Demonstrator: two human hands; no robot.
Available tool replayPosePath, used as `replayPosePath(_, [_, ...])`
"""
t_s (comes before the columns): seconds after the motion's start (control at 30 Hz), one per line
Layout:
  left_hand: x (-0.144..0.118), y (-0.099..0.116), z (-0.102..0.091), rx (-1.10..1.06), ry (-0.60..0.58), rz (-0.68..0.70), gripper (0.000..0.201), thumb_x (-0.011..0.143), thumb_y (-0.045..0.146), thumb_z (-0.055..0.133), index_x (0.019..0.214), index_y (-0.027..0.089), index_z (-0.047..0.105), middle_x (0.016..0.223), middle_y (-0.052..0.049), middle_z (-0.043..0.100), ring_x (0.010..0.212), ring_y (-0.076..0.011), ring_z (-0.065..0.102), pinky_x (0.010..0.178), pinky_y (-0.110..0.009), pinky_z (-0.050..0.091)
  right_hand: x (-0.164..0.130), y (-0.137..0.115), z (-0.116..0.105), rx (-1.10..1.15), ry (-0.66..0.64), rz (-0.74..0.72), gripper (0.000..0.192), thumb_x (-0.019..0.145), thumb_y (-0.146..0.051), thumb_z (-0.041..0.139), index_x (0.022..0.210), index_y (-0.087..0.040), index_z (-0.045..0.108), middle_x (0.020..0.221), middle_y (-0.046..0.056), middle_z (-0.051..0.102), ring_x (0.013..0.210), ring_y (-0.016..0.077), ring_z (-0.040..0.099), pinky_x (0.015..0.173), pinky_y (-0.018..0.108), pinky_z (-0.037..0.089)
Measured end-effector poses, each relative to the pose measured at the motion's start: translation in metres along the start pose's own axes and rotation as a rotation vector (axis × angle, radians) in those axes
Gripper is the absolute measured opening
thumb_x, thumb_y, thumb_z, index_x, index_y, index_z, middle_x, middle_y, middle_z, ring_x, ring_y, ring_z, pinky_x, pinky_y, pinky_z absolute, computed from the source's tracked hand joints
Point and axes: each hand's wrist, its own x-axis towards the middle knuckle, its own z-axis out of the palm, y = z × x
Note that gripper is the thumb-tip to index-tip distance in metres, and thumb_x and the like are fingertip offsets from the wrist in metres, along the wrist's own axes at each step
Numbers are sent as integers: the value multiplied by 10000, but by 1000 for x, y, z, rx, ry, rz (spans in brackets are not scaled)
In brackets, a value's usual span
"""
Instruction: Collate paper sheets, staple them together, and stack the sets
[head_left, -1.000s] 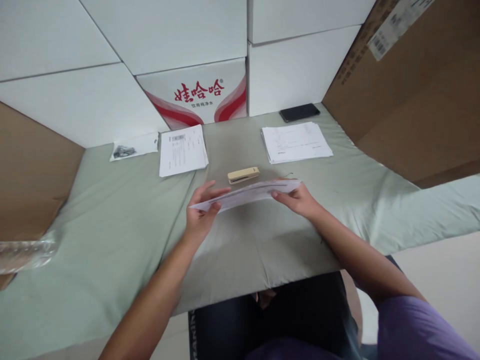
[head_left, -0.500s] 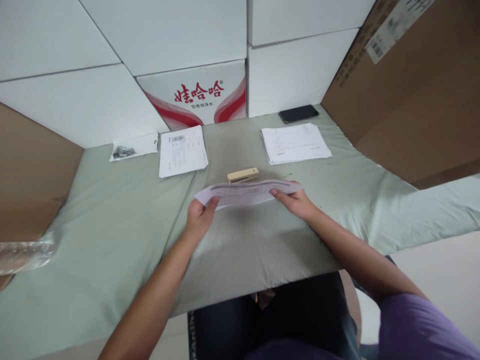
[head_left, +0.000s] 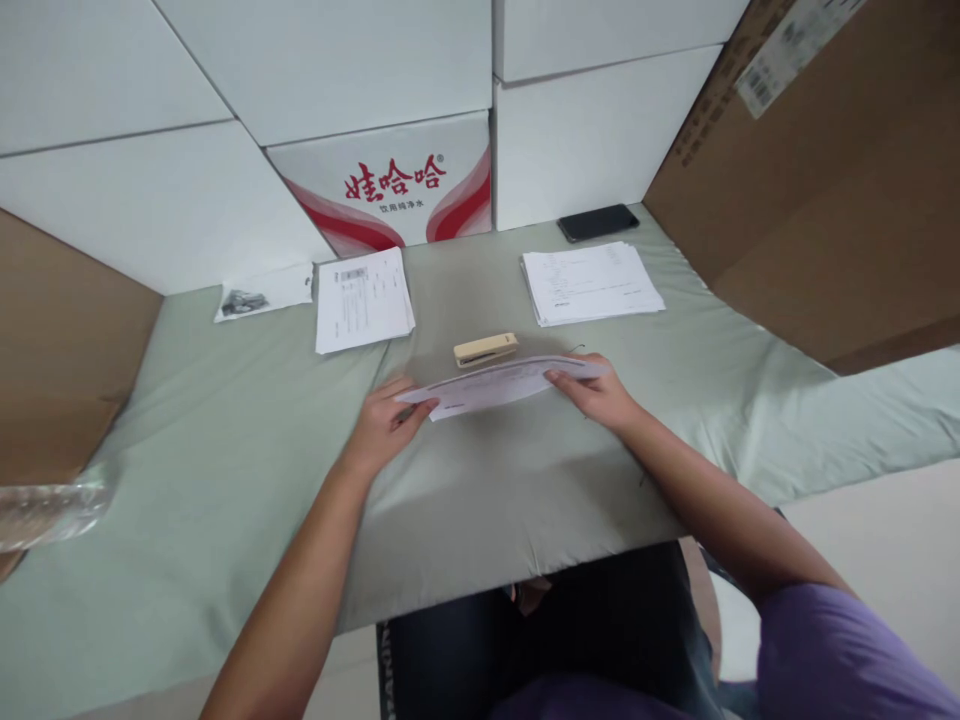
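Observation:
Printed sheets of paper [head_left: 495, 388] are held tilted above the cloth, near the table's front. My left hand [head_left: 386, 420] pinches their left edge, thumb on the near side and fingers behind. At the opposite edge, my right hand [head_left: 596, 392] grips the paper between thumb and fingers. Just beyond the sheets lies a cream stapler [head_left: 486, 349]. How many sheets I hold cannot be made out.
A paper stack [head_left: 364, 300] lies at the back left and another stack [head_left: 592, 283] at the back right. Behind that sits a black phone [head_left: 598, 223]. White boxes [head_left: 600, 140] and a brown carton [head_left: 840, 200] wall the table. A plastic bottle [head_left: 49, 515] is far left.
My left hand has shifted slightly left along the paper's edge, and its fingers have moved. The sheets lie flatter and less bowed. My right hand stays nearly in place.

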Motion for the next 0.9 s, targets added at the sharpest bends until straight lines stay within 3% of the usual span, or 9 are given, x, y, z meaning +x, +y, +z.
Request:
replayPosePath(0.1, [1, 1, 0, 6, 5, 4, 292, 930, 259, 645, 647, 189, 640, 639, 6, 573, 603, -116, 532, 584, -256, 423, 1, -1, 0, 17, -18, 15, 389, 948, -476, 593, 700, -178, 567, 585, -22, 417, 529, 101, 352, 519, 246, 339])
replayPosePath(0.27, [-4, -2, 4, -16, -8, -140, 220, 926, 320, 647, 768, 192, 729, 801, -38, 715, 732, -146, 648, 673, -267, 501, 0, 3, 0, 31, -42, 86, 399, 932, -527, 606, 762, -170, 655, 646, 13, 557, 580, 137, 487, 562, 268, 429])
replayPosePath(0.43, [-6, 3, 9, -112, -5, -327, 253, 922, 390, 616, 956, 185, 760, 977, -75, 773, 862, -196, 700, 780, -313, 554, -2, 4, -1, 103, 10, 129, 388, 902, -548, 652, 953, -173, 741, 893, 75, 722, 897, 232, 684, 836, 360, 561])
replayPosePath(0.5, [-7, 6, 8, -187, -56, -452, 343, 944, 439, 566, 1058, 168, 742, 991, -87, 773, 876, -211, 701, 780, -322, 557, -2, 4, -5, 154, 62, 167, 391, 876, -552, 688, 988, -183, 750, 950, 84, 741, 948, 250, 697, 850, 371, 566])
replayPosePath(0.6, [-6, 11, 5, -323, -213, -635, 457, 961, 518, 514, 1152, 152, 710, 970, -91, 766, 866, -224, 694, 733, -316, 548, 2, 4, -17, 355, 80, 256, 477, 850, -615, 681, 1059, -191, 745, 966, 95, 755, 876, 249, 714, 766, 355, 571])
replayPosePath(0.73, [-3, 18, 2, -467, -500, -766, 490, 927, 583, 547, 1120, 163, 711, 946, -85, 750, 813, -225, 679, 665, -308, 515, 8, 0, -28, 549, -211, 486, 637, 836, -693, 620, 1174, -160, 706, 952, 130, 759, 707, 226, 698, 576, 309, 521])
replayPosePath(0.83, [0, 24, 1, -472, -588, -801, 476, 905, 602, 566, 1014, 160, 706, 898, -77, 727, 776, -216, 665, 645, -305, 491, 8, -6, -23, 355, -452, 589, 497, 820, -545, 717, 1110, -141, 732, 908, 101, 750, 677, 179, 659, 548, 264, 471])
replayPosePath(0.9, [2, 27, -1, -491, -606, -810, 465, 901, 603, 569, 1001, 167, 693, 901, -72, 720, 796, -219, 666, 654, -304, 490, 6, -8, -13, 242, -532, 596, 400, 830, -487, 722, 1026, -139, 751, 895, 81, 739, 719, 168, 651, 601, 261, 479])
